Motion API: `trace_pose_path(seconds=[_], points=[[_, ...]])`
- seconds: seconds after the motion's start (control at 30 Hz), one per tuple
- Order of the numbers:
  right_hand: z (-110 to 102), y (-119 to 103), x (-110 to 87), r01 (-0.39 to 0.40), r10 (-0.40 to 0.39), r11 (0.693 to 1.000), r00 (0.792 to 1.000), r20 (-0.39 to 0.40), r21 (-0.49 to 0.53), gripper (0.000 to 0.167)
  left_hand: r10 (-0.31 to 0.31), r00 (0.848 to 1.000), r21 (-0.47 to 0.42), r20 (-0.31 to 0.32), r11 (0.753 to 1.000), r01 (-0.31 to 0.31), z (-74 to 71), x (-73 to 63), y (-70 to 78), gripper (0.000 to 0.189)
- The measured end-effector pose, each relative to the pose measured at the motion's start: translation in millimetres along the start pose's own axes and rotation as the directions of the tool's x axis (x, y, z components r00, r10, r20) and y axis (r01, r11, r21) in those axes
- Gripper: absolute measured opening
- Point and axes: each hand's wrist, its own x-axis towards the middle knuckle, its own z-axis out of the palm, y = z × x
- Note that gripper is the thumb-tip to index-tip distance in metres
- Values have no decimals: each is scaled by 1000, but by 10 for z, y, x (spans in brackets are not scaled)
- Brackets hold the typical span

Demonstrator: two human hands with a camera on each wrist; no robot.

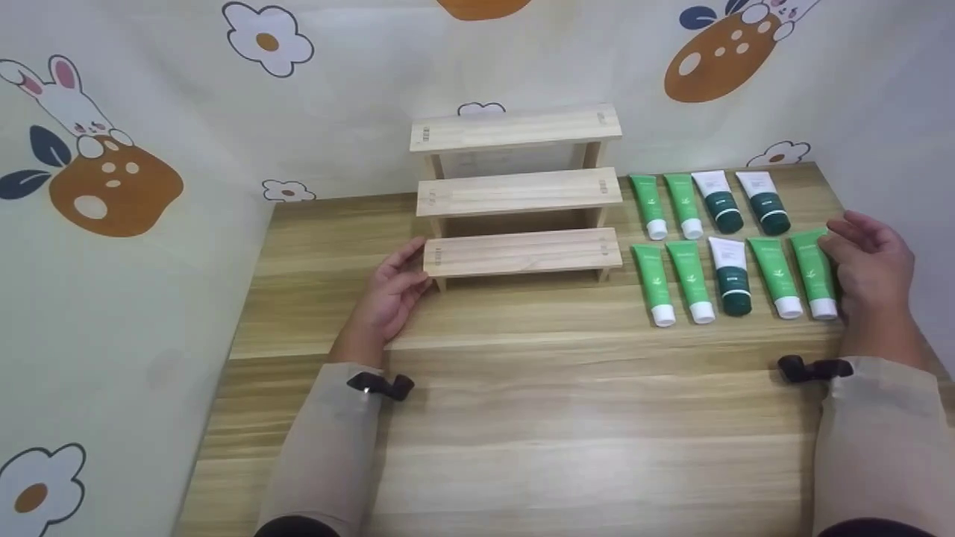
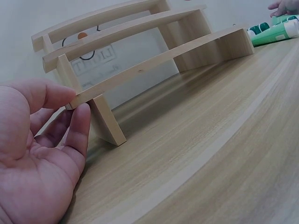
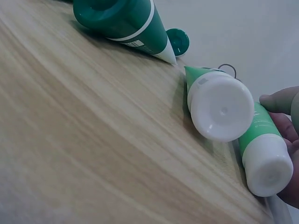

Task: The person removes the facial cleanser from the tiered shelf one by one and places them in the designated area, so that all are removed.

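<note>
A three-step wooden display rack (image 1: 522, 253) stands against the back wall. My left hand (image 1: 397, 291) pinches the left end of its lowest step; in the left wrist view the thumb (image 2: 81, 121) and fingers meet at that board's corner. At the far right of the front row lies a green squeeze tube (image 1: 813, 268) with a white cap. My right hand (image 1: 873, 261) is at its right side, gripping it, the thumb on the tube's upper part in the right wrist view. A neighbouring green tube (image 3: 222, 107) lies just left of it.
Several more green tubes (image 1: 690, 280) and white-and-dark-green tubes (image 1: 731, 276) lie in two rows right of the rack, caps toward me. Patterned cloth walls (image 1: 358, 112) enclose the wooden table (image 1: 559, 418) at back and sides.
</note>
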Motion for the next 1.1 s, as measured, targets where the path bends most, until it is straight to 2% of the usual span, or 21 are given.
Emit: trace_pose_path(seconds=[0.2, 0.6, 0.8, 0.93, 1.1], points=[[-13, 21, 18, -3, 3, 999, 1000, 4, -33, 63, -3, 1000, 8, -2, 1000, 3, 9, -5, 8, 69], [-12, -14, -9, -39, 38, 999, 999, -23, -38, 59, 1, 1000, -2, -2, 1000, -1, 7, -13, 6, 69], [12, -94, -68, -40, 40, 999, 998, -41, 2, 53, 6, 1000, -6, -13, 1000, -7, 5, -3, -6, 68], [83, -171, -143, -4, 6, 996, 1000, -29, 89, 46, 6, 1000, 15, -8, 1000, -6, 3, -2, -6, 68], [265, -264, -268, 85, -87, 990, 996, 13, 115, 37, 16, 1000, 33, 5, 999, -16, 1, -5, 4, 67]])
